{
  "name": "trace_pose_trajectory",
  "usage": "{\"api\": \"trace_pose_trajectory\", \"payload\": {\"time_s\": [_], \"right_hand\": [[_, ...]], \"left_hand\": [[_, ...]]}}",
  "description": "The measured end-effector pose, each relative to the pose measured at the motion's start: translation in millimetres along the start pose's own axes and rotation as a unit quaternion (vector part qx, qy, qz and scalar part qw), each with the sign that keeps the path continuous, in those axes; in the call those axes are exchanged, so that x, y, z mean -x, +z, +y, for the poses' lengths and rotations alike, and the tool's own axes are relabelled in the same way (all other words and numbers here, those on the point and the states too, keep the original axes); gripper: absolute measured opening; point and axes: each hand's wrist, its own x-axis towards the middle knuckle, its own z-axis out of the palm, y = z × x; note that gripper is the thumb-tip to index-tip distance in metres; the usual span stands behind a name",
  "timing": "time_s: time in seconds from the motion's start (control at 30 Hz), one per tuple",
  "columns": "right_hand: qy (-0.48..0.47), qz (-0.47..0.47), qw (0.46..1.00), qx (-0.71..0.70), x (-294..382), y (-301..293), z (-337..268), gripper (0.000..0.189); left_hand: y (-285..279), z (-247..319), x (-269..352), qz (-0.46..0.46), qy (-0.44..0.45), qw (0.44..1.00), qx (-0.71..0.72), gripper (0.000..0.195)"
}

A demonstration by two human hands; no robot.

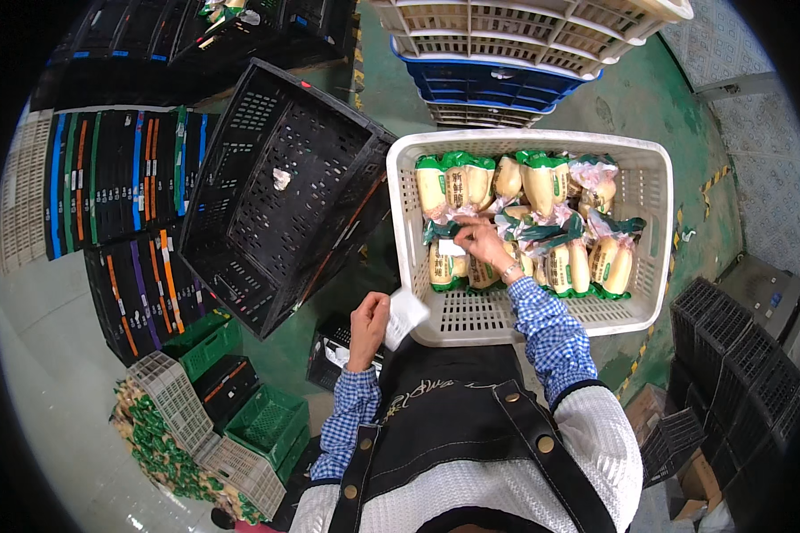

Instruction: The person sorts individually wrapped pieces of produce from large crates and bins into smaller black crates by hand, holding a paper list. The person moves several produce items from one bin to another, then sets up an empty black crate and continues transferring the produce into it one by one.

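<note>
A white plastic crate (533, 137) stands in front of me, holding two rows of bagged pale root vegetables (540, 183) that look like lotus root. Their clear bags have green ends and printed writing. Over the crate's left half, my right hand (483, 243) has its fingertips at the edge of a small white label (451, 247), just above a bag in the near row; its fingers are slightly blurred. My left hand (369, 326) is outside the crate's near left corner, pinching a white sheet (405, 318) with faint printing.
A tilted black crate (287, 160) stands close on the left. Stacked white and blue crates (500, 80) rise beyond mine. Green crates (267, 423) and a heap of bagged vegetables (160, 440) lie lower left. More black crates (740, 346) are stacked at right.
</note>
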Motion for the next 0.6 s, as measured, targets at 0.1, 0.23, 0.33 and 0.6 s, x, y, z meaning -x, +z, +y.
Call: {"api": "trace_pose_trajectory", "payload": {"time_s": [0.1, 0.23, 0.33, 0.6], "right_hand": [[-0.002, -0.086, 0.996, -0.002, 4, -2, -8, 0.013], [-0.04, -0.025, 0.995, -0.083, 13, 22, -16, 0.011], [0.205, -0.045, 0.912, -0.352, 14, 53, -15, 0.013], [0.294, 0.162, 0.723, -0.604, -26, 78, 11, 0.017]], "left_hand": [[-2, 0, -1, 0.023, 0.001, 0.999, 0.028, 0.029], [-3, -13, -2, 0.033, -0.005, 0.999, 0.012, 0.028], [2, -17, -2, 0.033, 0.023, 0.999, -0.034, 0.021], [14, -10, 3, 0.012, 0.014, 0.997, -0.079, 0.015]]}}
